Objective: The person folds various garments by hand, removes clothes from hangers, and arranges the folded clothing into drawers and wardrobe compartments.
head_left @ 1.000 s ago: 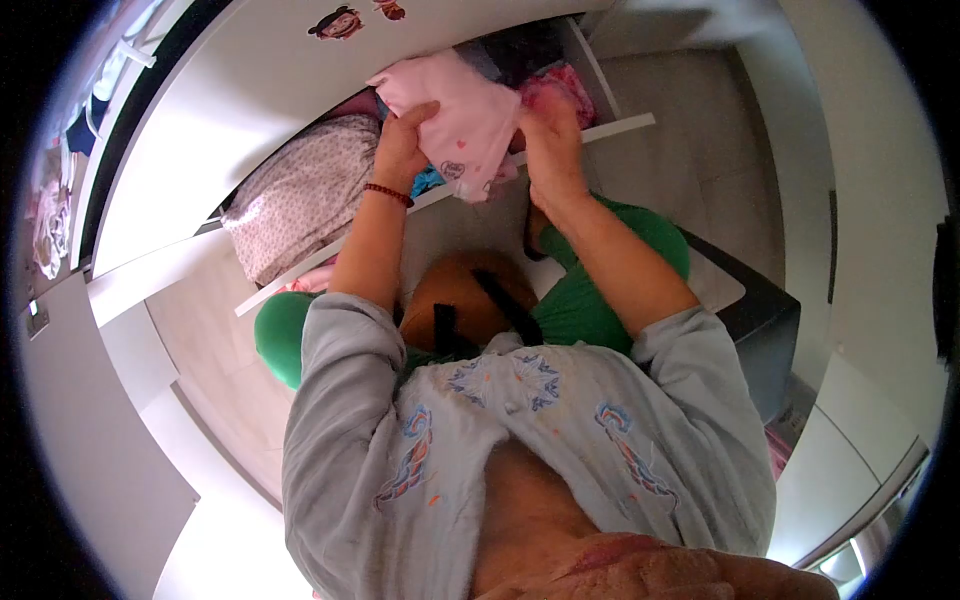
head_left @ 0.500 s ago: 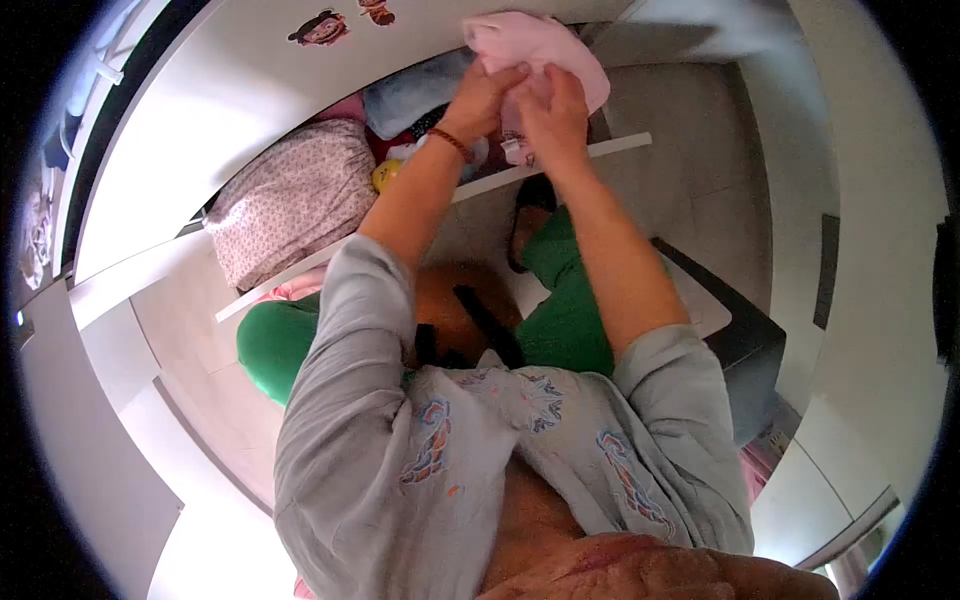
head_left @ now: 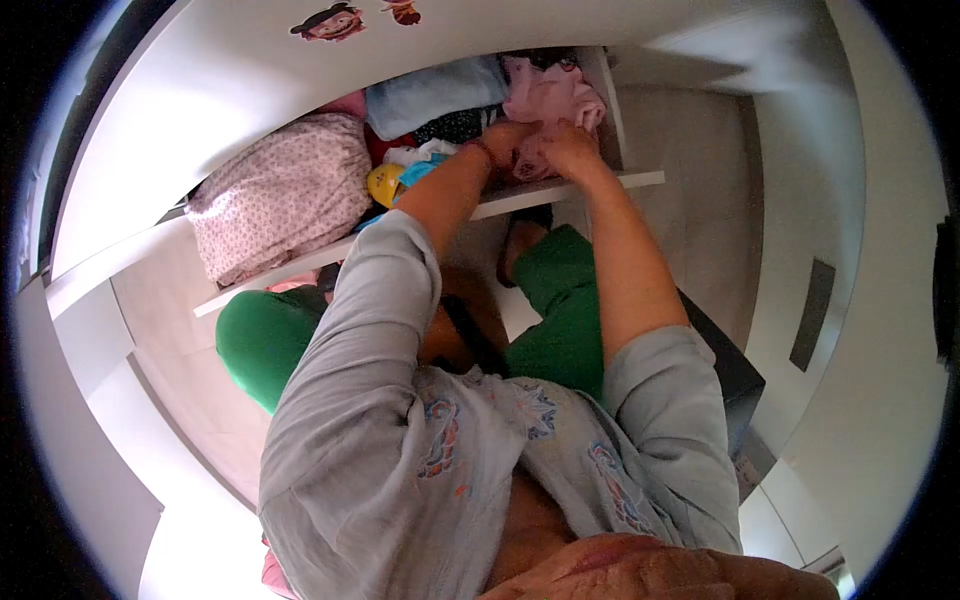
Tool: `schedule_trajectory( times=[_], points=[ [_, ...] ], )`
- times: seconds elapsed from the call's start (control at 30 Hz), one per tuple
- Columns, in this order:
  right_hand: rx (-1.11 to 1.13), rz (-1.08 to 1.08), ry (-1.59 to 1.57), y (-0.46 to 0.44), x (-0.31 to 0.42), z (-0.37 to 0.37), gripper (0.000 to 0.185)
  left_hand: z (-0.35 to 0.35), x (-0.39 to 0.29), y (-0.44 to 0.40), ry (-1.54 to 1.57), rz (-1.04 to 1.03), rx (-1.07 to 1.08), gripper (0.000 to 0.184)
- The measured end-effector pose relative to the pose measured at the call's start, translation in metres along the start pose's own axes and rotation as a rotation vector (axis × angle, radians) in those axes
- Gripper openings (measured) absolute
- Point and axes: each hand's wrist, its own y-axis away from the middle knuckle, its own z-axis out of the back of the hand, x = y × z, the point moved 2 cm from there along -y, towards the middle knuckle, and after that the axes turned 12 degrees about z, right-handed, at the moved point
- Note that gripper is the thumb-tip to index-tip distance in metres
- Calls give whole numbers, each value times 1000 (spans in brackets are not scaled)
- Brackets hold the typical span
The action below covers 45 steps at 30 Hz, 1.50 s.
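Note:
A crumpled pink garment [head_left: 550, 95] lies in the right end of the pulled-out white drawer [head_left: 640, 180]. My left hand [head_left: 508, 145] has its fingers closed at the garment's left edge, partly sunk in the folds. On the front part of the same cloth, my right hand [head_left: 572, 150] grips a bunched fold. To the left of the garment are a folded light blue denim piece [head_left: 440, 97] and a black dotted cloth [head_left: 455, 126]. Below these sits a yellow item [head_left: 384, 184] beside white and bright blue cloth.
A bulky floral-print bundle [head_left: 285, 200] fills the drawer's left end. The white cabinet front with stickers [head_left: 330, 22] rises behind the drawer. My green-trousered legs [head_left: 555, 300] are in front of it. A dark box-like object [head_left: 735, 385] stands at my right.
Both hands have lowered the pink garment into the drawer's right end. It was a smooth, held-up bundle and is now crumpled and spread there.

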Motion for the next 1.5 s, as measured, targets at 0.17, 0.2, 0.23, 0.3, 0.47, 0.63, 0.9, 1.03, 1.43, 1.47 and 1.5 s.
schedule_trajectory(
  times=[0.17,0.2,0.23,0.3,0.47,0.63,0.9,1.03,1.43,1.47,1.5],
  points=[
    [-70,-10,-77,-8,-7,-15,43,-3,-3,-3,-228,18,128,49],
    [36,19,-59,-13,-9,-15,44,-4,-4,-1,-224,20,130,49],
    [146,48,-41,-16,-11,-16,44,-6,-6,2,-285,6,111,47],
    [224,67,207,-27,-23,-28,44,1,-19,10,-350,1,81,45],
    [117,-92,284,-40,-62,-43,44,18,-46,22,50,-127,-340,44],
    [117,114,615,-73,-147,-47,42,36,-74,75,159,100,-322,30],
    [-257,567,-52,25,98,-9,34,163,-59,300,472,259,-770,33],
    [-141,776,-553,88,231,-64,23,145,20,431,935,308,-1014,25],
    [-29,1423,152,170,390,-168,20,-157,210,530,2290,872,-1340,54],
    [-10,1423,163,173,393,-170,20,-195,253,515,2385,694,-1364,61],
    [-18,1434,207,177,395,-171,20,-218,275,505,2467,507,-1386,72]
  ],
)
